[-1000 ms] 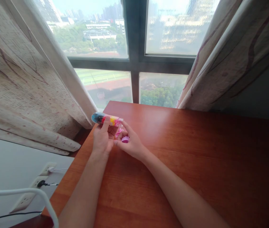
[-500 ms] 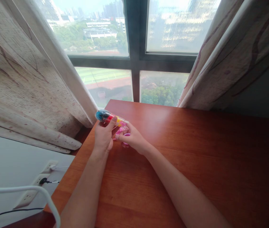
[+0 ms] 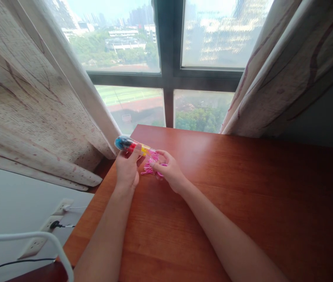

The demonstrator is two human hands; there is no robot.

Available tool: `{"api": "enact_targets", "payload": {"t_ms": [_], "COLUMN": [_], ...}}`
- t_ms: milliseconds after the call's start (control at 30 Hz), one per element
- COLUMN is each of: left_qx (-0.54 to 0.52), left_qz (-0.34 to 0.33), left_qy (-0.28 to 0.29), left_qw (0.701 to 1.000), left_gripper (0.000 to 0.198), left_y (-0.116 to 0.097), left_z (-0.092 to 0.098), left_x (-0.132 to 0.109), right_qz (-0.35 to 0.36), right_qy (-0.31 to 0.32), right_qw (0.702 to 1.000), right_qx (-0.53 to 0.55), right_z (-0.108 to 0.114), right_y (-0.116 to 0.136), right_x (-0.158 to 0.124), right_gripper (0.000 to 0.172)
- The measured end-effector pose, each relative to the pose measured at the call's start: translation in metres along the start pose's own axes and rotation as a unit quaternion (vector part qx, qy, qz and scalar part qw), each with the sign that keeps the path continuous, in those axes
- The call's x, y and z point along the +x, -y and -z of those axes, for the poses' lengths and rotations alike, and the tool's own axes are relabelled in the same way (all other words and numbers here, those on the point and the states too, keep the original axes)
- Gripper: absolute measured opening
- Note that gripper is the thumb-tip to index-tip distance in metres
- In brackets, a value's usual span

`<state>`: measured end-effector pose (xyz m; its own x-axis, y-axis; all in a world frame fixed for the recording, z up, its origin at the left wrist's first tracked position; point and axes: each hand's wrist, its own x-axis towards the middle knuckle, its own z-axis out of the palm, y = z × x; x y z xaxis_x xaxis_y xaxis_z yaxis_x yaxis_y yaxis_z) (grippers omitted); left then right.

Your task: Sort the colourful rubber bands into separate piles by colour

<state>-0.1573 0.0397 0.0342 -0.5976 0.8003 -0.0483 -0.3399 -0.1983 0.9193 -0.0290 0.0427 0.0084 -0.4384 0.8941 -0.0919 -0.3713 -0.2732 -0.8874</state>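
Nearest, my right hand (image 3: 171,172) curls its fingers round a pink ring (image 3: 163,165); whether they press on it hard, I can't tell. Just beyond, pink bands (image 3: 147,169) lie loose on the table (image 3: 166,223), probably soft and stretchy. Farther, my left hand (image 3: 127,170) pinches the clear tube (image 3: 124,143) mid-length above the table: likely light, stiff, slightly slippery, best gripped there, thumb across.
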Motion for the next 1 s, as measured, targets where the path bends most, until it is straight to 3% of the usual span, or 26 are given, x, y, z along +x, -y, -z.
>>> {"api": "enact_targets", "payload": {"t_ms": [167, 300, 500, 700, 867, 1000], "left_qx": [-0.007, -0.004, 0.003, 0.027, 0.039, 0.043], "left_qz": [-0.018, -0.019, 0.009, 0.051, 0.035, 0.009], "left_qy": [0.000, 0.010, 0.038, 0.070, 0.056, 0.038], "left_qw": [1.000, 1.000, 0.999, 0.996, 0.997, 0.998], "left_gripper": [0.045, 0.046, 0.044, 0.045, 0.050, 0.053], "left_y": [-0.002, -0.007, -0.009, -0.008, -0.012, -0.011], "left_z": [0.001, -0.001, -0.003, 0.014, 0.021, 0.017], "left_x": [0.001, -0.002, -0.011, -0.016, -0.015, -0.016], "right_qz": [-0.004, -0.027, -0.042, -0.067, -0.070, -0.062], "right_qy": [0.018, 0.055, 0.159, 0.232, 0.238, 0.212], "right_qw": [1.000, 0.995, 0.979, 0.967, 0.969, 0.975], "right_qx": [-0.001, 0.084, 0.121, 0.077, 0.006, 0.013], "right_z": [0.004, 0.002, -0.011, -0.014, -0.012, -0.013], "right_y": [0.001, 0.004, 0.013, 0.015, 0.012, 0.009], "right_x": [0.000, -0.005, -0.015, -0.015, -0.011, -0.009], "right_gripper": [0.061, 0.070, 0.082, 0.088, 0.085, 0.079]}}
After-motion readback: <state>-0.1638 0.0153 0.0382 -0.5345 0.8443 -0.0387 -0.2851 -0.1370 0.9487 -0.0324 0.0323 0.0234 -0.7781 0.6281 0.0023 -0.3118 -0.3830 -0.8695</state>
